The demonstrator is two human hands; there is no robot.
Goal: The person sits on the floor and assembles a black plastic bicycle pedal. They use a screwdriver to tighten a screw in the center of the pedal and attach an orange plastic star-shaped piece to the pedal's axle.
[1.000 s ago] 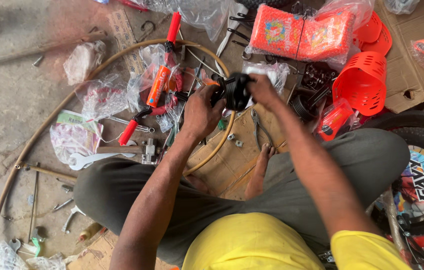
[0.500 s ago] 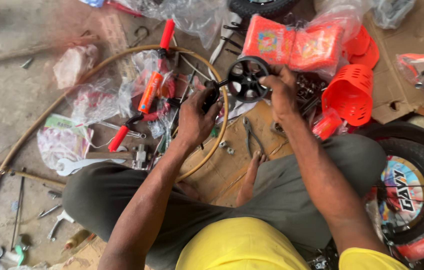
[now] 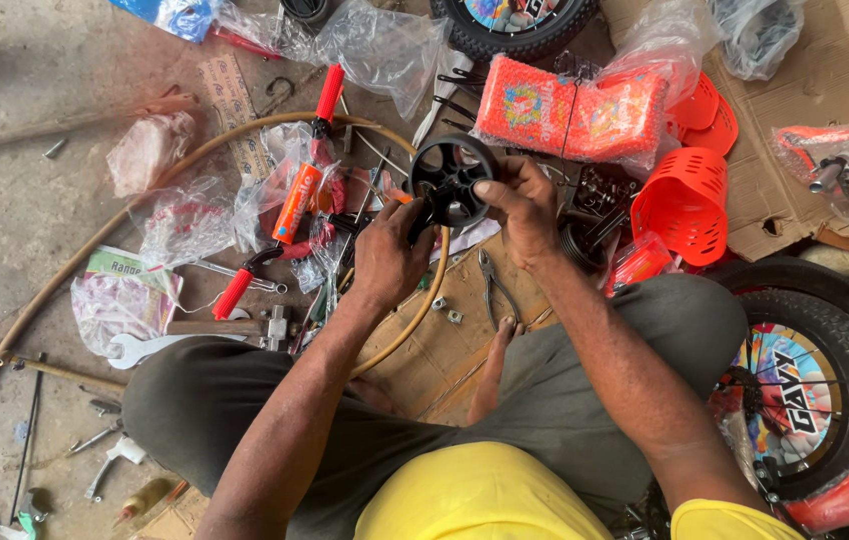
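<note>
Small black plastic wheel (image 3: 448, 180) held up above floor clutter, between both hands, over lap. Right hand (image 3: 522, 212) grip closed on wheel's right rim, thumb across spokes, steadying it. Left hand (image 3: 390, 255) grip closed at wheel's lower left edge, fingers curled under; what they pinch there cannot tell. Wheel face tilted toward camera, likely for view of hub. Pliers (image 3: 494, 284) on cardboard just below hands. Orange basket (image 3: 686, 203) right of wheel. Tan hose (image 3: 155, 196) loops across floor.

A bare grey concrete floor (image 3: 15, 210), stained and dusty, fills the left side under soft, even daylight. Flattened brown cardboard (image 3: 825, 70) covers the ground at the upper right, and another cardboard sheet (image 3: 445, 350) lies in the middle. No walls or windows show.
</note>
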